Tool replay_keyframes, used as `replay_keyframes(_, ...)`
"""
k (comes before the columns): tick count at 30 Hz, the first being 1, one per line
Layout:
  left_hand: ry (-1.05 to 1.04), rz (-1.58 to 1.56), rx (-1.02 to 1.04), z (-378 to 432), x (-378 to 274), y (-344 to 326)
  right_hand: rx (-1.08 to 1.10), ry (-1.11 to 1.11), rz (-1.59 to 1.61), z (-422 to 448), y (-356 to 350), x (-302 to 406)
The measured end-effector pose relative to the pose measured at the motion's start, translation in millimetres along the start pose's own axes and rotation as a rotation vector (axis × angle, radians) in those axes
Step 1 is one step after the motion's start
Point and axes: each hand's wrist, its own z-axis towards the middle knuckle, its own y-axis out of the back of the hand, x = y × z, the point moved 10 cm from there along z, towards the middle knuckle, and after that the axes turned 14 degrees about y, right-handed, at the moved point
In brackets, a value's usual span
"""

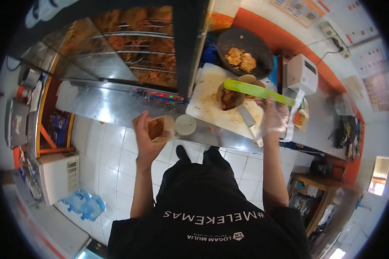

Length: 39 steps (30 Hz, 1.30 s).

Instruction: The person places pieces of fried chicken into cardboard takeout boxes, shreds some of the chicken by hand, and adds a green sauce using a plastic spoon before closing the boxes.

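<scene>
My left hand (147, 139) holds an open paper pouch with brown fried food (156, 129) inside, beside a round, pale container (185, 125) at the counter's edge. My right hand (274, 118), in a clear plastic glove, grips long yellow-green tongs (259, 91) above the white cutting board (204, 97). Beneath the tongs stands another brown paper pouch (228, 97) with fried food in it. A knife with a pale handle (246, 116) lies across the board, close to my right hand. Behind the board, a dark stone mortar (262, 48) holds crumbly golden food (240, 60).
A glass display case with wire racks (139, 51) stands at the upper left. A white label printer (301, 74) trails a paper strip on the right of the steel counter (100, 100). Large blue water bottles (92, 207) lie on the tiled floor.
</scene>
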Motion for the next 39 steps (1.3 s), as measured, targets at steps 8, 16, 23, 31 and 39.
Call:
replay_keyframes(8,-0.253,0.119,-0.053,-3,-42,-13,0.631,0.218,-0.003,-116,-127,101)
replay_keyframes(16,-0.398,0.22,-0.066,-19,-56,-14,1.041,0.532,-0.184,-164,-186,83)
replay_keyframes(23,-0.415,0.254,-0.023,-32,-39,-18,1.042,0.12,-0.139,-160,-190,54)
replay_keyframes(31,-0.399,0.382,-0.059,-35,-20,-15,0.582,-0.379,0.075,-157,-139,-12)
replay_keyframes(39,-0.262,0.302,-0.02,-23,-11,-20,0.268,-0.617,0.151,-125,-84,-6)
